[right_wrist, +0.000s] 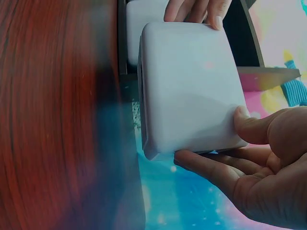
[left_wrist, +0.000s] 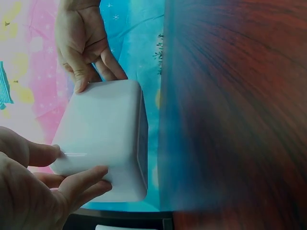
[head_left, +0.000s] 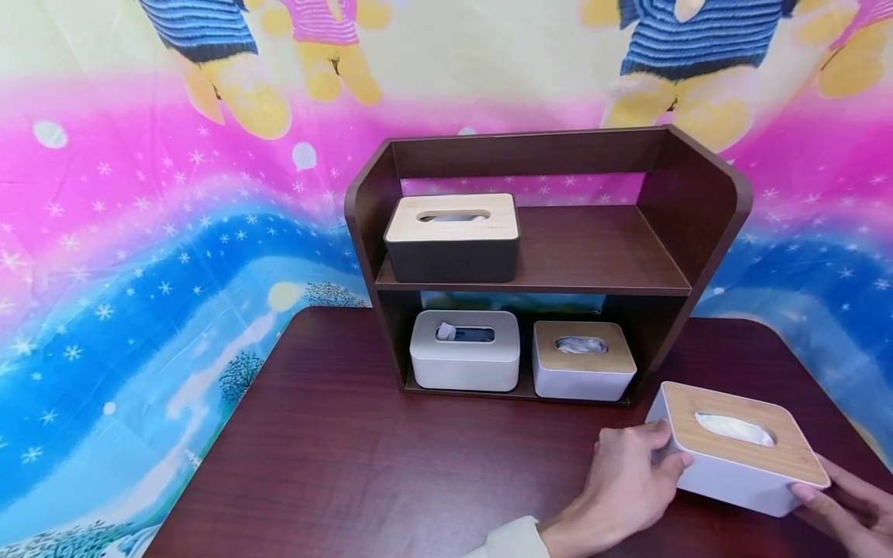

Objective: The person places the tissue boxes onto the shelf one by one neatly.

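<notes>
Between both hands is a white tissue box (head_left: 732,477) with a wood-look lid and an oval slot showing white tissue. My left hand (head_left: 631,473) grips its left end, thumb by the lid's edge and fingers on the side wall. At the opposite end my right hand (head_left: 847,504) holds it, thumb on the front corner; part of this hand runs out of the head view. Both wrist views show the white box (left_wrist: 103,129) raised above the table, the right hand (left_wrist: 86,43) at its far end. The left hand's fingertips (right_wrist: 218,21) show at the box's top end.
A dark brown two-tier shelf (head_left: 593,248) stands at the table's back. Its upper tier bears a black tissue box (head_left: 453,260) with a pale wood lid. Below sit a light grey tissue box (head_left: 463,372) and a smaller white wood-lidded one (head_left: 584,384). A patterned cloth (head_left: 139,232) hangs behind.
</notes>
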The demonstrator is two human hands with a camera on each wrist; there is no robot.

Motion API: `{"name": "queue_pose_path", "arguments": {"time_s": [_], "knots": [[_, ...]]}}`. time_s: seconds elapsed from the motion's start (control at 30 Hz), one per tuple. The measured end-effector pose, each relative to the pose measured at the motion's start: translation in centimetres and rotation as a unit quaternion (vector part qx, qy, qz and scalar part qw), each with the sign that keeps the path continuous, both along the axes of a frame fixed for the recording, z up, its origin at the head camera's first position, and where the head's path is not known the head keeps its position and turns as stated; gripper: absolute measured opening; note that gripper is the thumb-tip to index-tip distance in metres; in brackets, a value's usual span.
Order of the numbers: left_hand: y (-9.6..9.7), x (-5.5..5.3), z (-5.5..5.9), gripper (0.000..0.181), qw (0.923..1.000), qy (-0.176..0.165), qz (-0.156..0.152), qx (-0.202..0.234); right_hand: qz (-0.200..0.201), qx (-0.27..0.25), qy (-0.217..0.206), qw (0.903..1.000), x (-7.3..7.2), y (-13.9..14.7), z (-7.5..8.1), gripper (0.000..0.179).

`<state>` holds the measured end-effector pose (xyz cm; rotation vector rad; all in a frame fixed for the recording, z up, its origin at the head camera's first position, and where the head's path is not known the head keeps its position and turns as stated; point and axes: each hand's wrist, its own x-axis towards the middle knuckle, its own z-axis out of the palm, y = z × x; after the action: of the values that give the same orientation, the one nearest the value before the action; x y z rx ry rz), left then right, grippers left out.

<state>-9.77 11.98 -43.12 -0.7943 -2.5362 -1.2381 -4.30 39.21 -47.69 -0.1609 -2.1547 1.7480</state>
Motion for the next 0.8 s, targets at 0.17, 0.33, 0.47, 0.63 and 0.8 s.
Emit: {"name": "queue_pose_path", "arguments": {"time_s": [0.17, 0.33, 0.47, 0.63, 0.8], "knots": [[-1.3, 0.2, 0.4, 0.031, 0.9997, -0.02, 0.002, 0.012, -0.04, 0.178, -0.088, 0.9791, -0.3, -1.8, 1.5, 0.055], [-2.6, 0.1, 0.8, 0.032, 0.9996, -0.01, 0.005, 0.027, -0.043, 0.264, -0.152, 0.9513, -0.6, -3.4, 3.1, 0.059], [-3.6, 0.0, 1.1, 0.035, 0.9986, -0.025, 0.006, 0.047, -0.043, 0.308, -0.178, 0.9335, -0.6, -4.6, 4.1, 0.064], [-5.1, 0.0, 1.7, 0.041, 0.9942, -0.075, 0.006, 0.077, -0.039, 0.356, -0.191, 0.914, -0.9, -5.9, 5.2, 0.073], [-6.6, -0.1, 2.1, 0.042, 0.991, -0.091, 0.011, 0.097, -0.011, 0.38, -0.189, 0.9053, -1.3, -7.2, 6.1, 0.079]]}}
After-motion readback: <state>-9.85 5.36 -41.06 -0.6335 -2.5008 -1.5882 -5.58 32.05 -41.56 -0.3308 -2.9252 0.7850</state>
